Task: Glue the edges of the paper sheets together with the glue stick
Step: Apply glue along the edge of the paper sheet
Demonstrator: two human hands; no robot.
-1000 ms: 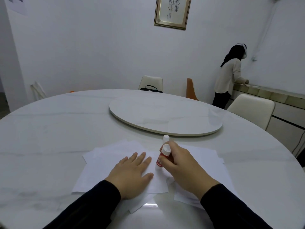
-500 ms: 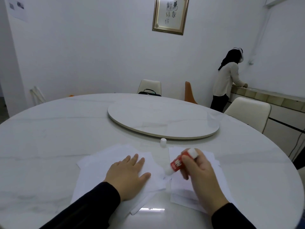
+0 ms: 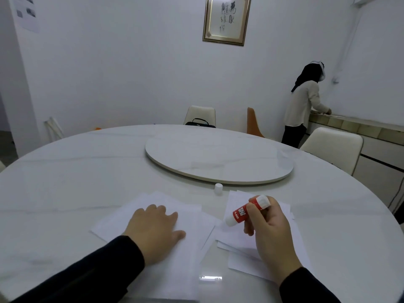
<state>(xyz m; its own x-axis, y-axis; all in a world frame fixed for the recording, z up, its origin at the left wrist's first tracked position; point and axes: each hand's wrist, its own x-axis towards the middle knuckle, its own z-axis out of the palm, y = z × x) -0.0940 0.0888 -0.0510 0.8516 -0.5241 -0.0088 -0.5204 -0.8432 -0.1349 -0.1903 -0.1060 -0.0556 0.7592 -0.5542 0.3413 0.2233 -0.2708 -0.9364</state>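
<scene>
The right hand (image 3: 271, 232) has its fingers (image 3: 251, 212) clenched round the uncapped glue stick (image 3: 244, 212), tip angled toward eight o'clock over the left edge of the right paper stack (image 3: 238, 239); the left hand (image 3: 155, 232) lies flat and released on the left paper sheets (image 3: 188, 217); nothing pins the right stack, so a drag of the tip would likely shift or crease its top sheet, or smear the desk (image 3: 65, 193); the cap (image 3: 218, 189) at twelve o'clock could roll; bare desk lies wide all round.
</scene>
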